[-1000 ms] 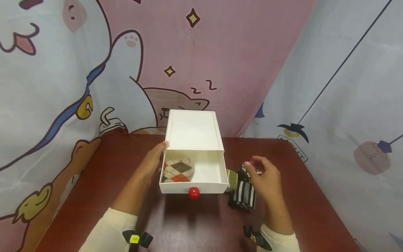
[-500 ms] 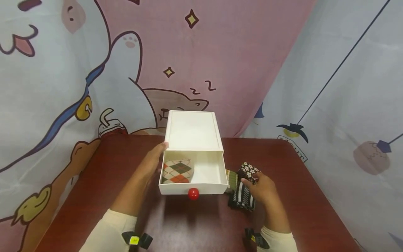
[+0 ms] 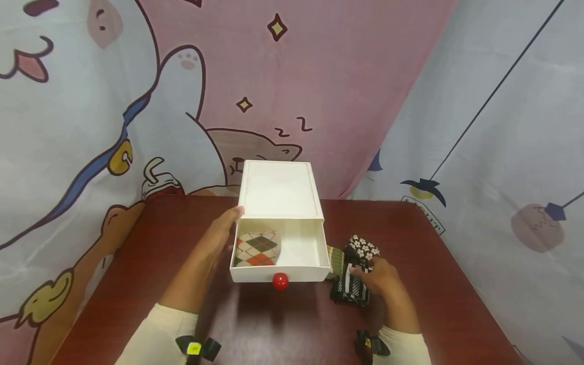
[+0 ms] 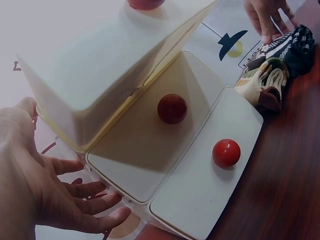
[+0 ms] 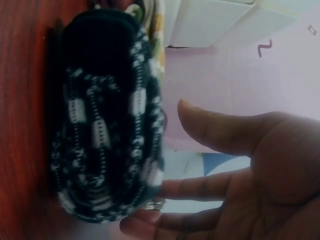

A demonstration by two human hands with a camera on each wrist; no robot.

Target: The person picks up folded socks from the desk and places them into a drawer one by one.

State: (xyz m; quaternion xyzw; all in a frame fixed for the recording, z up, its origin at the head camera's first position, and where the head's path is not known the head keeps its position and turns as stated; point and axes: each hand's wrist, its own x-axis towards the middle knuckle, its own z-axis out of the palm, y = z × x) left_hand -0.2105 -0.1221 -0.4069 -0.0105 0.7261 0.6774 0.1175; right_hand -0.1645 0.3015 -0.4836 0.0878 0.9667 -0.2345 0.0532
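A white drawer cabinet (image 3: 280, 188) with red knobs stands mid-table, its top drawer (image 3: 255, 274) pulled out. Inside the drawer's left side lies a folded argyle sock (image 3: 258, 249). My left hand (image 3: 219, 234) rests along the cabinet's left side, fingers spread and fairly straight in the left wrist view. To the right of the cabinet, my right hand (image 3: 383, 279) is at a rolled black-and-white sock (image 5: 105, 125). Its fingertips (image 5: 142, 225) reach the sock's side while the thumb stays apart from it. Beside that sock are a flowered sock (image 3: 363, 247) and a green striped sock (image 3: 336, 261).
The dark red wooden table (image 3: 429, 304) carries everything. A printed cartoon cloth (image 3: 356, 76) hangs behind and along both sides. Two lower drawers with a knob each, the middle drawer (image 4: 150, 150) and bottom drawer (image 4: 205, 190), are pushed in.
My right hand has come down and toward me, from above the flowered sock to the black-and-white one, uncovering the flowered sock. My left hand stays at the cabinet.
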